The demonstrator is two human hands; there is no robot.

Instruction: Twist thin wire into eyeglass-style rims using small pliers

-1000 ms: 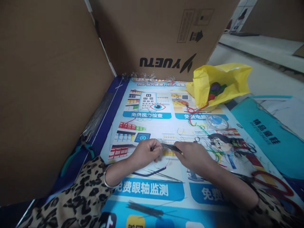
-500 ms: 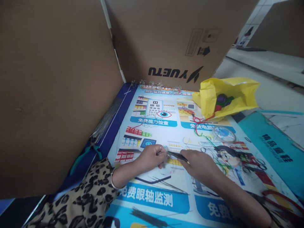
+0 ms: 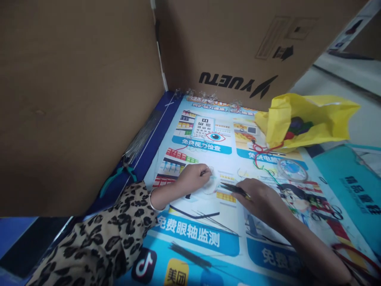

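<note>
My left hand (image 3: 195, 177), below a leopard-print sleeve, is closed in a pinch above the printed sheet. A fine, wire-like piece shows faintly at its fingertips; its full shape is too blurred to make out. My right hand (image 3: 256, 193) grips a dark, pointed two-jawed hand tool (image 3: 229, 187), its tips slightly parted and aimed at the left hand with a gap between. Part of that tool is hidden in the palm. Below the hands, a bundle of thin dark wires (image 3: 190, 255) lies on the sheet, with several loose strands above it.
Cardboard panels stand at the left (image 3: 74, 99) and back (image 3: 238, 43). Teal-handled pliers (image 3: 117, 178) lie by clear strands (image 3: 144, 137) at left. At right are a yellow bag (image 3: 321, 123), red cord (image 3: 260, 149), a round roll (image 3: 293, 170) and a teal box (image 3: 348, 174).
The tool's tips have drawn away from my left fingers, and its jaws have parted. My left hand remains pinched. The whole view has shifted, with the surroundings further right.
</note>
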